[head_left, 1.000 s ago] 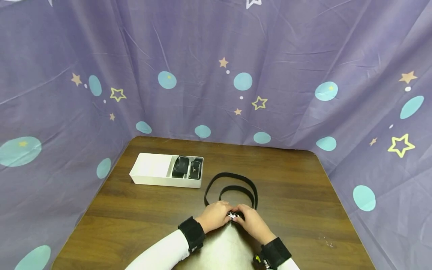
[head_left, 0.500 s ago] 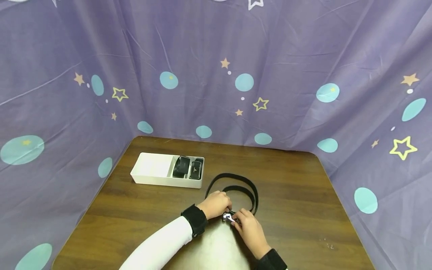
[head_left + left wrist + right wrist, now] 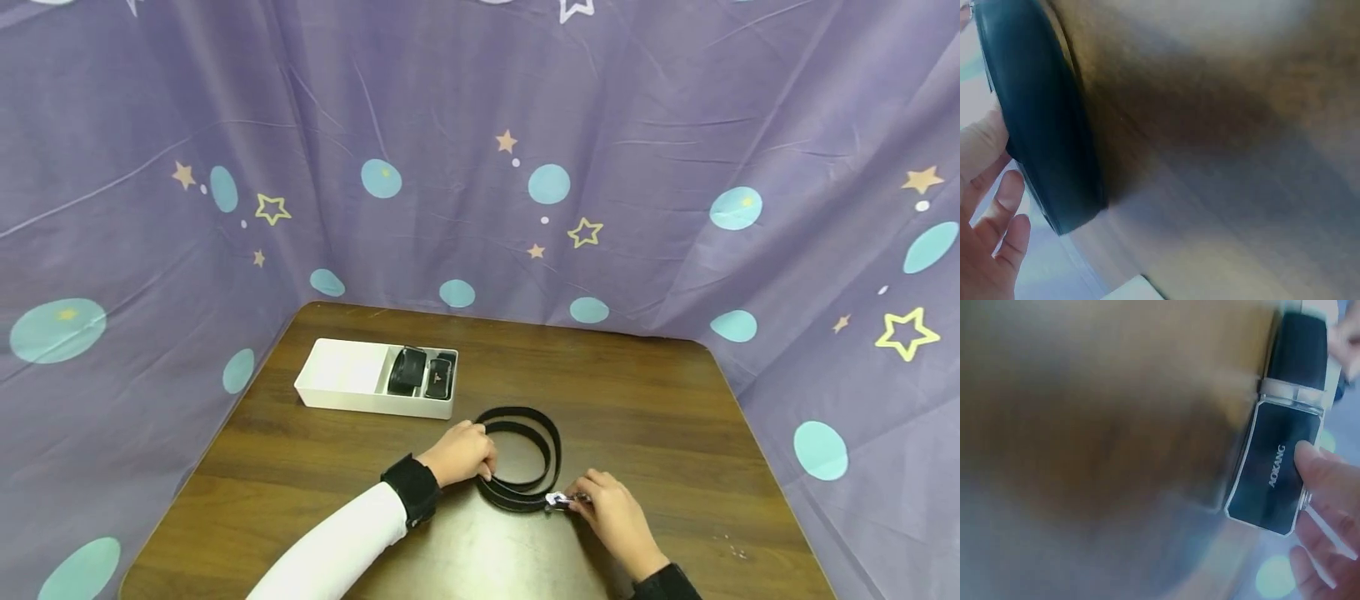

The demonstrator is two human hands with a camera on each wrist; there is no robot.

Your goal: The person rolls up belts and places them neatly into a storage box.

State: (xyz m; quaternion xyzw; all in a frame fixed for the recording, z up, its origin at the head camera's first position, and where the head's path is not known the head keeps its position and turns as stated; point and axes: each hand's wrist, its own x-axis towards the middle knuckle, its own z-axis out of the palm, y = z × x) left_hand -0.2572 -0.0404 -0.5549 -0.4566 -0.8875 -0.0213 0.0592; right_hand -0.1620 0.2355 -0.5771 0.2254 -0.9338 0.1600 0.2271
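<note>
A black belt [image 3: 517, 502] stands on its edge on the wooden table in a loose coil of loops. At the coil's left side my left hand [image 3: 459, 454] pinches the strap. The left wrist view shows the thumb against the black strap [image 3: 1041, 119] near its squared end, with other fingers off it. My right hand [image 3: 615, 517] holds the silver-framed buckle at the coil's lower right. In the right wrist view the buckle [image 3: 1266, 465] has a black face lettered AOKANG, and the thumb presses on it. The fingers behind the buckle are partly hidden.
A long white box [image 3: 375, 404] stands at the back left of the table [image 3: 637, 400]. Its right compartments hold a black rolled strap [image 3: 408, 371] and a black, buckle-like piece [image 3: 438, 379]. A purple curtain [image 3: 465, 208] with stars and blue ovals surrounds the table.
My hands, close together over the buckle at first, have drawn apart. The right hand has moved right with the buckle, the left stays on the strap, and the coil looks smaller and rounder.
</note>
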